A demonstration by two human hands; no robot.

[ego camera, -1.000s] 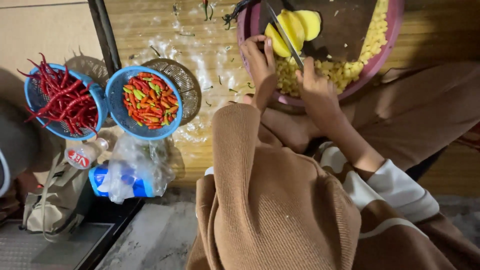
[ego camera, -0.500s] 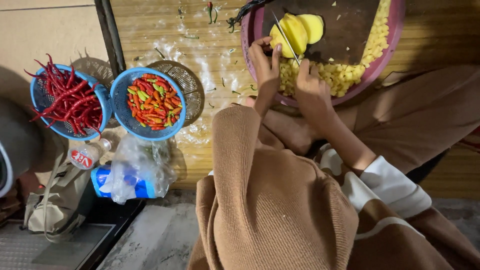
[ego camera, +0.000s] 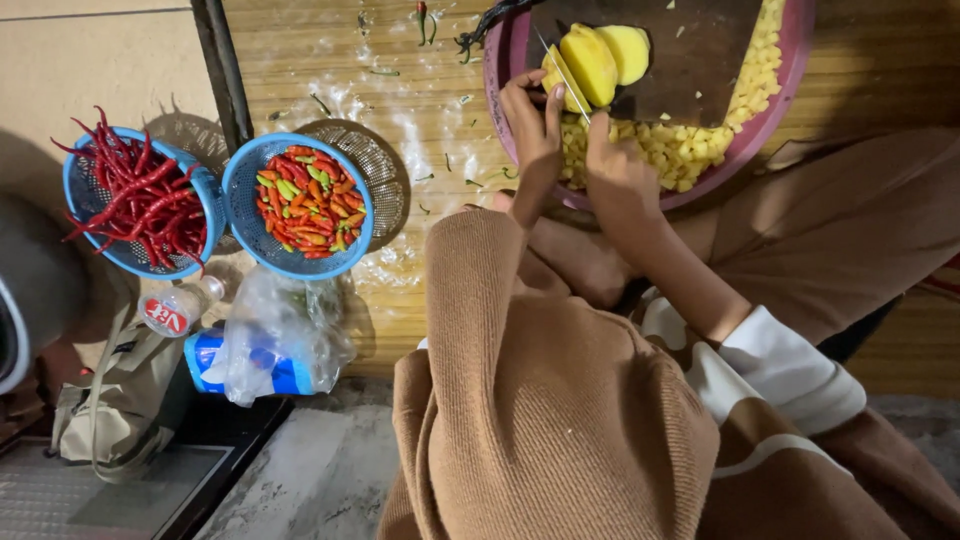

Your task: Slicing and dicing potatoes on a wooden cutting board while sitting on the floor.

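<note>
Nearest, a brown sleeve [ego camera: 540, 400] and a white cuff [ego camera: 790, 365], both reaching up toward a pink basin [ego camera: 770, 110]. Left hand [ego camera: 533, 130] with fingers curled down onto the near end of a peeled potato [ego camera: 590, 62], pinning it to a dark board [ego camera: 700, 50] set inside the basin. Right hand [ego camera: 620, 170] closed, just beside the left; presumably around a handle, though grip itself hidden. Knife [ego camera: 565, 72] slanting across the potato, blade edge touching the yellow flesh beside the left fingertips. Second potato piece [ego camera: 628, 48] touching the first, farther back on the board. Diced potato [ego camera: 690, 140] heaped along the near and right inner wall of the basin, below and beside the board. Off to the left on the wooden floor [ego camera: 300, 50]: blue basket [ego camera: 240, 215] of mixed red, orange and green chillies, resting partly on an upturned brown sieve [ego camera: 385, 175]; just beside it, another blue basket [ego camera: 80, 215] of long red chillies [ego camera: 140, 195]. Nearer, below the baskets, a clear plastic bag [ego camera: 275, 330] over a blue pack [ego camera: 290, 375], and a small bottle [ego camera: 175, 308] lying on its side. Chilli stems scattered on the floor between baskets and basin
</note>
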